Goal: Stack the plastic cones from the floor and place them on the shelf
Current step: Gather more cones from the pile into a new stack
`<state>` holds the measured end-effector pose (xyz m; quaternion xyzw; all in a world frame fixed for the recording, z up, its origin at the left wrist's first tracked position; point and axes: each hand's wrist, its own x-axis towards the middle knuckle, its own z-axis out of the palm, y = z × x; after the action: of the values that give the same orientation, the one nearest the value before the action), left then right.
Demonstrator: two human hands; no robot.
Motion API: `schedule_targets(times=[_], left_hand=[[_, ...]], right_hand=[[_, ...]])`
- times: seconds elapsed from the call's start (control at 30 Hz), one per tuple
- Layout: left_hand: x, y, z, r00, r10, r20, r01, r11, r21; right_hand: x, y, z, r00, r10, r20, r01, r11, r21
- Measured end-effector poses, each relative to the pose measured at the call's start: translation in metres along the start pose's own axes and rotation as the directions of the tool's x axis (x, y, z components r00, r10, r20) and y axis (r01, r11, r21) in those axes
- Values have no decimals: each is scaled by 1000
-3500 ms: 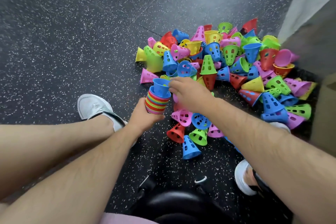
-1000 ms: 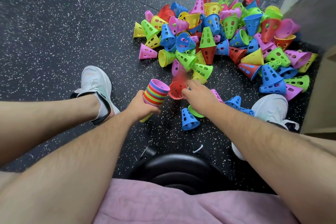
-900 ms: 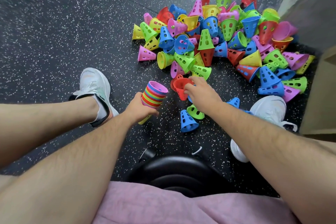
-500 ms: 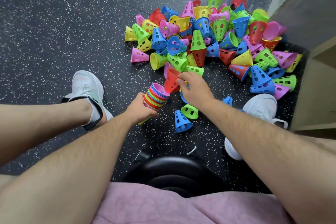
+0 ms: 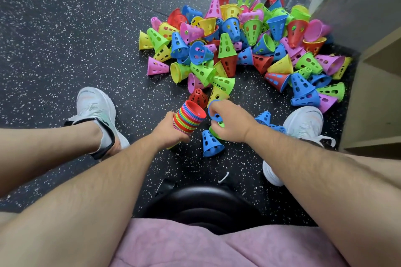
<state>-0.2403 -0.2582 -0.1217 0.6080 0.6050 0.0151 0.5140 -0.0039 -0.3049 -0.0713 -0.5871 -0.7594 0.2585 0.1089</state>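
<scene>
Our left grip [image 5: 169,131] is closed round the tilted stack [image 5: 188,120], a red cone topmost. Our right grip [image 5: 231,123] pinches a blue cone [image 5: 217,118] just beside it. The loose pile [image 5: 238,50] lies ahead on the floor [image 5: 65,39], near the shelf [image 5: 379,84].

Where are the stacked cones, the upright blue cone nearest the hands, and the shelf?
stack of cones [image 5: 186,120], head view, on its striped rims.
upright blue cone [image 5: 210,143], head view, on its holed side wall.
shelf [image 5: 373,104], head view, on its pale side panel.
</scene>
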Motion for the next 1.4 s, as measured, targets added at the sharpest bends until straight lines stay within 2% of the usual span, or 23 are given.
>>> schedule_targets(times=[0.07,0.13,0.27,0.37,0.43,0.53,0.63,0.7,0.77,0.83,0.9,0.97,1.1,1.17,1.33,1.4], left_hand=[[-2,-2,-3,1000,-4,10,3,1000,20],[-3,-4,-4,1000,-7,3,6,1000,29],[-8,-5,-4,1000,-17,6,16,999,43],[-11,-4,-2,1000,-18,11,17,999,42],[-13,-2,-2,1000,-20,13,19,999,29],[-16,-3,-5,1000,-28,-9,28,1000,14],[-18,-3,-9,999,-38,-20,37,999,-17],[-19,-4,-11,998,-46,-34,45,999,-26],[-18,-4,-12,997,-45,-57,43,998,-36],[-17,-2,-12,997,-36,-67,33,999,-41],[-14,1,-9,997,-21,-70,18,999,-44],[-8,3,-4,997,-4,-74,1,999,-51],[1,11,6,995,43,-86,-46,998,-41],[5,16,12,994,57,-88,-61,997,-45],[10,18,17,996,39,-86,-45,996,-72],[12,16,15,995,22,-94,-29,997,-68]], right_hand=[[-11,10,7,967,-229,112,247,953,-176],[-21,15,14,898,-352,264,413,881,-232],[-26,11,21,799,-345,492,525,799,-293],[-27,7,22,768,-302,565,547,768,-333],[-26,6,23,786,-312,534,527,790,-314],[-23,4,21,865,-287,412,428,851,-304],[-17,6,16,953,-127,275,208,934,-289],[-11,9,10,994,-20,107,40,980,-197],[-4,12,3,983,101,-151,-110,992,-55],[4,13,-7,924,240,-298,-216,970,112],[12,11,-18,897,325,-299,-272,940,205],[18,8,-23,908,336,-249,-289,935,208],[20,0,-14,935,323,-148,-301,941,154],[18,-3,-7,961,252,-116,-239,964,117],[14,-11,-11,972,221,-76,-193,944,266],[14,-2,-6,965,241,-100,-212,947,241]])
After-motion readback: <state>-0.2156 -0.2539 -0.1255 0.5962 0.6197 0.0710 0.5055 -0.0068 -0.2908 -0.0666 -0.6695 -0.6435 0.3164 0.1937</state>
